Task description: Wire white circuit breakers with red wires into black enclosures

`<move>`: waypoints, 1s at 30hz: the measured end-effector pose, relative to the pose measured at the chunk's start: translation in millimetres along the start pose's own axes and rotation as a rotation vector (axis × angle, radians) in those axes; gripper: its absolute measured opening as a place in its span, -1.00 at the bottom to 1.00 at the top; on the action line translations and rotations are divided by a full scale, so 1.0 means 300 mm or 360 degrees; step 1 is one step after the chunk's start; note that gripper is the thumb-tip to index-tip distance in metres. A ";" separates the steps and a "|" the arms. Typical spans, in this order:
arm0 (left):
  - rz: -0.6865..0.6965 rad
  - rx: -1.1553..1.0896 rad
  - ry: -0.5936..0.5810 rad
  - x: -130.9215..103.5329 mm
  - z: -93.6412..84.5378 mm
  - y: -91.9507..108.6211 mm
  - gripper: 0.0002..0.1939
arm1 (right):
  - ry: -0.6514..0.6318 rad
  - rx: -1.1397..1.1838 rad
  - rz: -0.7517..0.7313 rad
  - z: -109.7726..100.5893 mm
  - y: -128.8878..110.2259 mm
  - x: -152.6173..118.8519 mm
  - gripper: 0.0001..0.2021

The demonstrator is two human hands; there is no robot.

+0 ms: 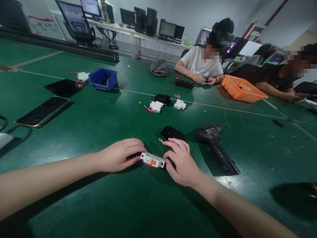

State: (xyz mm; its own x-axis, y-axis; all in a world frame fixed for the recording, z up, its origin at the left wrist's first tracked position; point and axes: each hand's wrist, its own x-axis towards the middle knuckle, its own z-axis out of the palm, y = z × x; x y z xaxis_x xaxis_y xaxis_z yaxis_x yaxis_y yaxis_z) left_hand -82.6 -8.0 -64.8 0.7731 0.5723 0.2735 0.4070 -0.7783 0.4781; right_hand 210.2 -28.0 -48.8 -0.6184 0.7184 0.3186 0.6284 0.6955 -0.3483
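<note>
The person's two hands meet at a white breaker: the left hand has a narrow hold on its left end, the right hand pinches its right end, and its orange switch faces back toward the wearer. Whether it touches the green table I can't tell from here. Just beyond the right fingertips lie a small metal piece and a black part; a black power drill rests right of that hand. Farther past the grip sit two white units, and across from it someone in a white shirt handles something dark.
</note>
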 end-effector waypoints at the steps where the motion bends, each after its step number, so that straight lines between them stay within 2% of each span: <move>1: -0.0010 -0.0009 -0.0003 0.000 0.001 -0.001 -0.73 | 0.0006 0.0012 -0.0027 -0.005 0.002 0.001 -0.87; 6: -0.0035 0.0003 0.0005 -0.004 0.009 -0.007 -0.75 | 0.0046 0.0053 -0.0217 -0.001 -0.004 0.006 -0.59; 12: -0.0057 -0.0015 -0.0010 -0.004 0.005 -0.001 -0.68 | 0.0259 -0.0022 -0.0197 0.023 0.001 0.017 -0.86; 14: -0.0076 -0.0005 0.0000 -0.004 0.005 0.001 -0.66 | 0.0315 -0.0067 -0.0148 0.021 0.014 0.020 -0.86; 17: -0.0085 0.0010 -0.0003 -0.005 0.006 0.000 -0.74 | 0.0309 -0.0111 -0.0136 0.017 0.028 0.021 -0.86; 24: -0.0032 -0.0046 0.0015 -0.006 0.007 -0.004 -0.80 | 0.0244 -0.0083 -0.0439 0.011 0.016 0.012 -0.80; 30: -0.0027 -0.0049 0.0006 -0.005 0.005 -0.004 -0.83 | 0.0427 -0.0105 -0.0280 0.009 0.035 0.015 -0.81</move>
State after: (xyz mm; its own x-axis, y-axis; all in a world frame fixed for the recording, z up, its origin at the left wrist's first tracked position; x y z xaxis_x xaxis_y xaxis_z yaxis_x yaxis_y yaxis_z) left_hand -83.4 -8.3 -67.0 0.7646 0.5861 0.2681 0.4046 -0.7603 0.5081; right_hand 212.7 -17.5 -53.5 -0.5792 0.5595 0.5929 0.5577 0.8024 -0.2124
